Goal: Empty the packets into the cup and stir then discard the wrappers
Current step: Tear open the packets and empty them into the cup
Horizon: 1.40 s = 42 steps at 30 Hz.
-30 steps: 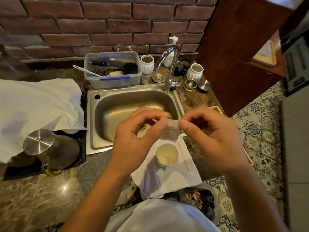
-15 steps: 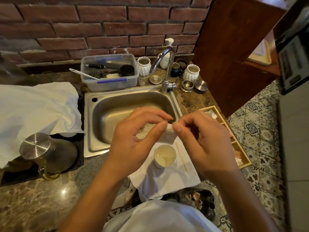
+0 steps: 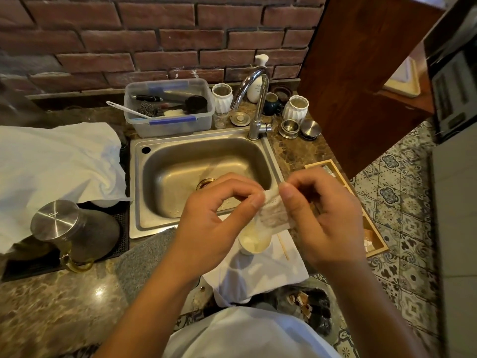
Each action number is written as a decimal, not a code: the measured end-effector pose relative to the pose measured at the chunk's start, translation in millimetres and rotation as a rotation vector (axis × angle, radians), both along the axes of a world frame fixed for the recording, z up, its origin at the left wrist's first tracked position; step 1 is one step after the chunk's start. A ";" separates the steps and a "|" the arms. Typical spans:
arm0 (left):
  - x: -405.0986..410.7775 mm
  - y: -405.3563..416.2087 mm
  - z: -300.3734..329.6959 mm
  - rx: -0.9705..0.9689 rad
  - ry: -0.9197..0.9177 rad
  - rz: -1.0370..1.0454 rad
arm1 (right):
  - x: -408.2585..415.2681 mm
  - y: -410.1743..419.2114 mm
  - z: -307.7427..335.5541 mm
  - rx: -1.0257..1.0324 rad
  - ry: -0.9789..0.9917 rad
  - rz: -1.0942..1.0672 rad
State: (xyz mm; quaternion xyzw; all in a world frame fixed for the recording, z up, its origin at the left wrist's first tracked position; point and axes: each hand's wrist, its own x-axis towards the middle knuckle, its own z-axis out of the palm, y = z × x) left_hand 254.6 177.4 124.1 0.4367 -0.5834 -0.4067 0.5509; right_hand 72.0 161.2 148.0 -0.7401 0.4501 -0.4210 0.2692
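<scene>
White cloth lies nearest you on the counter edge, carrying the cup with a thin stir stick just to its right. Above the cup, your left hand and right hand both pinch the packet at its top edge, thumbs and forefingers close together. A second ago you held it flat and higher; now it hangs tilted over the cup's mouth, so tearing looks begun and pouring comes next. Beyond lies the steel sink.
</scene>
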 end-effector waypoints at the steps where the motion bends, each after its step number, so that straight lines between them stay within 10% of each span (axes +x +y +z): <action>1: 0.1 -0.7 0.3 -0.020 -0.039 0.007 | 2.6 2.5 -2.4 -0.011 0.002 -0.040; 11: -3.4 0.2 -5.5 -0.078 -0.137 0.099 | 4.2 -0.3 -3.5 0.215 0.176 0.061; 20: -2.9 -1.1 -8.3 -0.114 -0.238 0.127 | -0.9 -3.9 -11.9 0.020 0.140 -0.011; 26: -3.1 -1.7 -14.0 -0.221 -0.427 0.163 | -7.4 -3.0 -6.2 0.318 0.002 0.143; 42: -9.7 1.8 -17.6 0.124 -0.037 -0.013 | -21.6 -3.7 -13.9 0.334 0.118 0.239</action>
